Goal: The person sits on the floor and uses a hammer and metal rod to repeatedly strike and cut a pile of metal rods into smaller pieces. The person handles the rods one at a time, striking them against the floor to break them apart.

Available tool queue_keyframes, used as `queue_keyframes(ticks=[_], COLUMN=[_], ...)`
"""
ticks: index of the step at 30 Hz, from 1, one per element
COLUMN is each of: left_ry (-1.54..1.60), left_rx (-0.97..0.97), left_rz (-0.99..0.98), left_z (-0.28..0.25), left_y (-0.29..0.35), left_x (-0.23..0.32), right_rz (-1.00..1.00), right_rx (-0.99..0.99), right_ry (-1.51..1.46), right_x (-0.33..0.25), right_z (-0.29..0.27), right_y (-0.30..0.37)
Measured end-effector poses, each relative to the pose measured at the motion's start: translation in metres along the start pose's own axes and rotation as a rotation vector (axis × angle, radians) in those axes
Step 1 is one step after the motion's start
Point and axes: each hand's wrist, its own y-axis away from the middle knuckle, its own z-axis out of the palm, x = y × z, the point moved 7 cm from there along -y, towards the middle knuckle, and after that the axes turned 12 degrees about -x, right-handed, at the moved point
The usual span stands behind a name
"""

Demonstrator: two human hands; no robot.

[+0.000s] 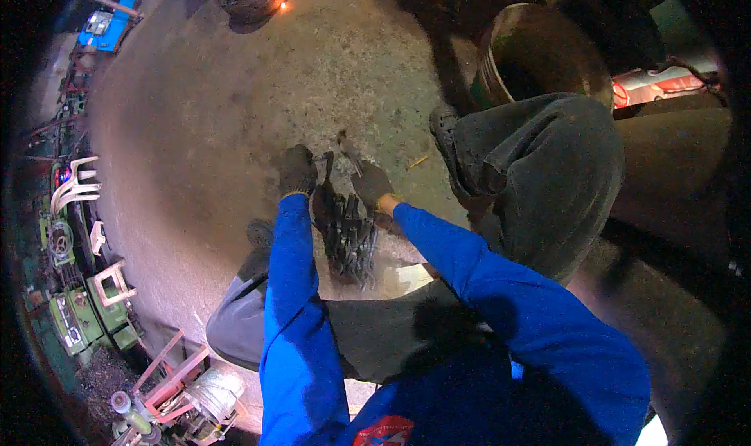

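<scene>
I crouch over a concrete floor [203,133] in blue sleeves and dark work gloves. My left hand [297,170] is closed around the top of a dark metal piece standing at the far end of a heap of several dark metal parts [350,242] on the floor between my knees. My right hand [370,183] grips another thin metal piece [349,148] that sticks up from the same heap. The exact shape of the parts is too dark to tell.
My right knee [540,172] in dark trousers rises on the right, my left leg [250,305] lies lower left. A large round drum [540,55] stands behind the knee. Green machines [78,313], white chairs [74,184] and a red frame [176,368] line the left edge. A small glowing spot [282,6] shows at the far top.
</scene>
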Motion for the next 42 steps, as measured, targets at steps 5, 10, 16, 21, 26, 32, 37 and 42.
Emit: queue_keyframes(ticks=[5,10,16,21,26,32,37,42], left_ry=[0.087,-0.087,0.119,0.074,0.079,-0.005,-0.383,-0.371], left_rx=[-0.081,-0.061,-0.121,-0.247,-0.276,-0.38,-0.419,-0.248], left_rz=[-0.134,-0.15,-0.303,-0.342,-0.255,-0.209,-0.181,-0.184], left_z=[0.005,0.015,0.018,0.049,0.066,0.063,0.036,0.049], left_y=[-0.003,-0.004,-0.008,-0.018,-0.02,-0.003,-0.007,-0.014], left_x=[-0.009,-0.031,-0.026,-0.068,-0.096,-0.091,-0.039,-0.076], right_rz=[0.05,-0.002,0.139,0.051,-0.084,0.047,0.056,-0.001], right_rx=[0.053,-0.162,-0.225,0.009,-0.041,-0.187,-0.028,-0.365], right_ry=[-0.236,-0.001,0.068,-0.214,-0.174,-0.094,-0.158,0.028], right_x=[-0.017,-0.025,0.023,-0.03,-0.045,-0.041,-0.046,-0.037], right_z=[-0.005,0.026,0.033,0.007,0.02,0.029,0.004,0.028], right_y=[-0.006,-0.011,0.005,0.008,-0.003,-0.016,-0.013,-0.023])
